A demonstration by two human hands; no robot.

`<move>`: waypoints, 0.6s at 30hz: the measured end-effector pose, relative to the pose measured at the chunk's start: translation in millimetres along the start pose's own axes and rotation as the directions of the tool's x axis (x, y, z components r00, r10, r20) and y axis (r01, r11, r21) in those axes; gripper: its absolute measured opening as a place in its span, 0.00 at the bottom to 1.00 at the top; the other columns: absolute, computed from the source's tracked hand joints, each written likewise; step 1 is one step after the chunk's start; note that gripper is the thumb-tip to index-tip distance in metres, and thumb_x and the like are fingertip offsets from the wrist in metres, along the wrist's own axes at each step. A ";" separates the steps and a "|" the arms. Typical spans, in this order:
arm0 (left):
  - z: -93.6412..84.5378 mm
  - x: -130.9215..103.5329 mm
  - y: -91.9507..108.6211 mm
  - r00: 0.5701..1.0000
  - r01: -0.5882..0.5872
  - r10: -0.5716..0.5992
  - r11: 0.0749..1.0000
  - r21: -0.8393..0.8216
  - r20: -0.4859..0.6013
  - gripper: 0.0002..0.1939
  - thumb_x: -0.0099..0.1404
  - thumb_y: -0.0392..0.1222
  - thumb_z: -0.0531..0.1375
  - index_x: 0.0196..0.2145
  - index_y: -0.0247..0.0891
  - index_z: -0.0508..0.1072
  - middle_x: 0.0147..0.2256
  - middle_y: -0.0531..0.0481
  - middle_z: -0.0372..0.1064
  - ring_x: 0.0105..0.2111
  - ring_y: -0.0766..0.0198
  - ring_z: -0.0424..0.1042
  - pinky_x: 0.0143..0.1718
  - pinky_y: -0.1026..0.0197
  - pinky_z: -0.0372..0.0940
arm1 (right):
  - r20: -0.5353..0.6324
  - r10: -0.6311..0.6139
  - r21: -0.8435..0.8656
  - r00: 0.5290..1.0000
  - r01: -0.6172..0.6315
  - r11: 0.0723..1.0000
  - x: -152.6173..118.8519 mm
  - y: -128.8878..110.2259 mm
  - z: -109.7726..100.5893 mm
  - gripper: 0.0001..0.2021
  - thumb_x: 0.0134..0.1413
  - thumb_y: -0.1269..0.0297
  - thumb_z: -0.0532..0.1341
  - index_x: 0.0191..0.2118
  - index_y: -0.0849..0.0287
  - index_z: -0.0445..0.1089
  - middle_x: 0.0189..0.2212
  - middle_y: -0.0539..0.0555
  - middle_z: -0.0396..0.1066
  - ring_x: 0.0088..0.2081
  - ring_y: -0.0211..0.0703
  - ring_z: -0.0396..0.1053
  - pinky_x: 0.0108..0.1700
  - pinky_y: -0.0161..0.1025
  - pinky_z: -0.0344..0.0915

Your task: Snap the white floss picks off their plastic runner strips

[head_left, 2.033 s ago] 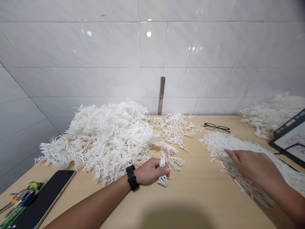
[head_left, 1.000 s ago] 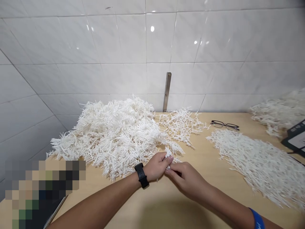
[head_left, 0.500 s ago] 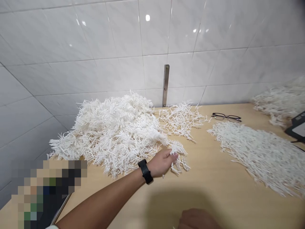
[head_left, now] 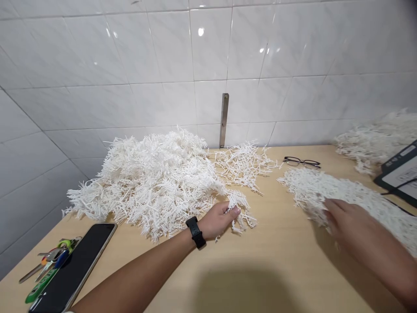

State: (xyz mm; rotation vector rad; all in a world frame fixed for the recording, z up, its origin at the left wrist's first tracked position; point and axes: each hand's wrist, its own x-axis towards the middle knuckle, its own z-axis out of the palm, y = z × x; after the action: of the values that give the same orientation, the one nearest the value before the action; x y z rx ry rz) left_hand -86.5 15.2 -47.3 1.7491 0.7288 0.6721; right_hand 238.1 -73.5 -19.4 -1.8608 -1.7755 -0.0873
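My left hand [head_left: 219,220], with a black watch on its wrist, is closed on a small clump of white branching strands [head_left: 239,201]. The clump lies low by the right edge of a big heap of the same white strands [head_left: 163,169]. My right hand [head_left: 347,217] is blurred over the near edge of a flat spread of white pieces [head_left: 365,195]. Whether its fingers hold any piece cannot be made out. A thinner, loose patch of white strands [head_left: 243,163] sits behind my left hand, toward the wall.
Glasses [head_left: 302,162] lie near the back. A dark-edged device with a cable [head_left: 402,171] and another white pile [head_left: 378,137] stand at the right. A phone [head_left: 78,265] and keys [head_left: 48,265] lie at front left. A metal strip [head_left: 224,119] is on the tiled wall.
My right hand has moved from the front middle of the table out to the right, over the flat spread. My left hand keeps its grip on the clump, nearly still.
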 end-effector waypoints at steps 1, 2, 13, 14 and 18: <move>0.0 -0.7 0.6 1.000 -0.005 0.005 1.000 -0.001 0.007 0.26 0.65 0.64 0.51 0.25 0.37 0.57 0.24 0.56 0.50 0.25 0.70 0.51 0.28 0.65 0.51 | 0.050 -0.017 -0.021 0.999 0.018 1.000 -4.2 -20.5 2.9 0.09 0.58 0.59 0.55 0.36 0.53 0.72 0.40 0.63 0.74 0.40 0.57 0.71 0.39 0.50 0.63; 0.2 -1.4 1.1 1.000 -0.001 0.001 1.000 -0.001 0.013 0.26 0.65 0.64 0.51 0.26 0.37 0.58 0.24 0.56 0.52 0.25 0.70 0.52 0.29 0.65 0.52 | 0.115 -0.013 0.023 0.993 0.010 1.000 -8.0 -44.0 7.3 0.12 0.60 0.56 0.54 0.39 0.54 0.71 0.42 0.61 0.74 0.40 0.55 0.71 0.38 0.47 0.64; 3.8 -4.3 3.3 0.999 0.040 -0.041 0.998 0.043 0.021 0.26 0.65 0.64 0.51 0.28 0.35 0.66 0.26 0.52 0.63 0.27 0.66 0.60 0.32 0.64 0.58 | 0.480 -0.405 0.287 0.778 0.297 0.911 -18.4 -144.8 79.1 0.15 0.66 0.64 0.50 0.32 0.58 0.70 0.32 0.53 0.74 0.34 0.43 0.70 0.35 0.36 0.55; 4.0 -4.4 2.8 0.999 0.040 -0.041 0.997 0.060 0.015 0.27 0.65 0.63 0.50 0.27 0.35 0.66 0.25 0.52 0.63 0.27 0.66 0.61 0.33 0.63 0.58 | 0.474 -0.409 0.283 0.780 0.305 0.909 -19.4 -141.5 78.7 0.15 0.66 0.64 0.50 0.30 0.59 0.69 0.30 0.53 0.74 0.32 0.41 0.69 0.34 0.36 0.54; 4.9 -1.9 0.6 0.998 0.054 -0.056 0.990 0.131 0.013 0.26 0.66 0.61 0.49 0.26 0.36 0.66 0.23 0.53 0.61 0.25 0.67 0.60 0.31 0.63 0.56 | 0.407 -0.420 0.278 0.811 0.328 0.903 -30.2 -144.5 58.0 0.18 0.66 0.66 0.48 0.23 0.59 0.63 0.23 0.51 0.68 0.26 0.38 0.63 0.30 0.36 0.51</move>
State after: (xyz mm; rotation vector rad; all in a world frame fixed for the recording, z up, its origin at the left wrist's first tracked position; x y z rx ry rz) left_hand -84.0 10.7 -48.1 1.8446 0.8216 0.5825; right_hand 80.1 -80.7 -30.7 -1.4388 -2.3659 0.4024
